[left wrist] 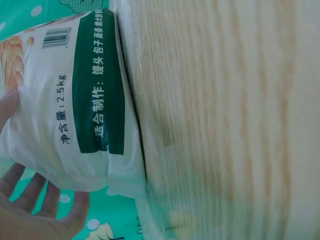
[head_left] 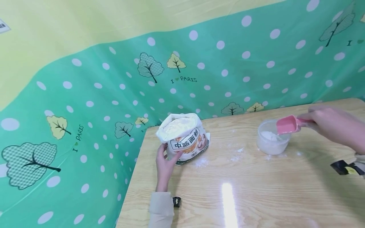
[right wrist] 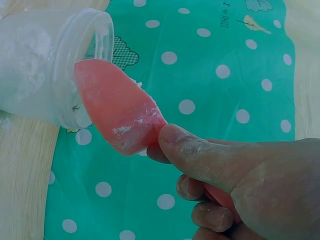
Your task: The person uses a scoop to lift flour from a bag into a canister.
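A white bag of flour (head_left: 186, 145), its top rolled open, stands at the table's back left. My left hand (head_left: 165, 161) holds its lower left side. In the left wrist view the thumb lies on the printed front of the flour bag (left wrist: 45, 110), with the fingers spread along its side. My right hand (head_left: 328, 122) grips the handle of a pink scoop (head_left: 287, 124). The scoop's head is tilted over the rim of a clear round tub (head_left: 272, 147) with white flour inside. White powder clings to the scoop and to the right thumb (right wrist: 187, 150).
Small patches of spilled flour (head_left: 201, 162) dust the wooden table (head_left: 199, 199) around the bag and the tub. Behind the table hangs a green, white-dotted cloth (head_left: 159, 95).
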`<act>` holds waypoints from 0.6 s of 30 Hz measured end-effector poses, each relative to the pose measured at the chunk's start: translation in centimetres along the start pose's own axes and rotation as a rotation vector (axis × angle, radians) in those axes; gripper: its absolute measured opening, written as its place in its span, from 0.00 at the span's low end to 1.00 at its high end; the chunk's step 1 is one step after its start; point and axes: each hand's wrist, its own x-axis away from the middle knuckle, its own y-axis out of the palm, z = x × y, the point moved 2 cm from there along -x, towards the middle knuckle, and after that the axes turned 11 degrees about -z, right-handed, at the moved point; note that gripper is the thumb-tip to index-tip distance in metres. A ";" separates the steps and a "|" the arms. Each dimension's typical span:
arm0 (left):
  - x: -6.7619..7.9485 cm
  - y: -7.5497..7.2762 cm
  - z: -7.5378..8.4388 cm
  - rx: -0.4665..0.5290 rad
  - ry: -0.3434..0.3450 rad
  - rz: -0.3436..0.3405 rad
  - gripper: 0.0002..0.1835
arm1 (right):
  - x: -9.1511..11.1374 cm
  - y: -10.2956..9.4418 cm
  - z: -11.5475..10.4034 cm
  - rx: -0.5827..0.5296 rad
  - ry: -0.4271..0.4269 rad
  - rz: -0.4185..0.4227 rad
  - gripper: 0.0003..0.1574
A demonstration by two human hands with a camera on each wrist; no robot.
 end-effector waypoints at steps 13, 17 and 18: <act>0.1 -0.1 -0.1 -0.007 -0.005 0.000 0.45 | 0.0 -0.6 0.0 -0.014 0.013 0.030 0.09; -0.1 0.0 -0.2 -0.009 -0.002 -0.006 0.44 | 0.1 -0.7 0.1 -0.032 0.018 0.025 0.12; -0.1 0.0 -0.2 -0.008 0.000 -0.007 0.44 | 0.1 -0.7 0.1 -0.036 0.017 0.029 0.13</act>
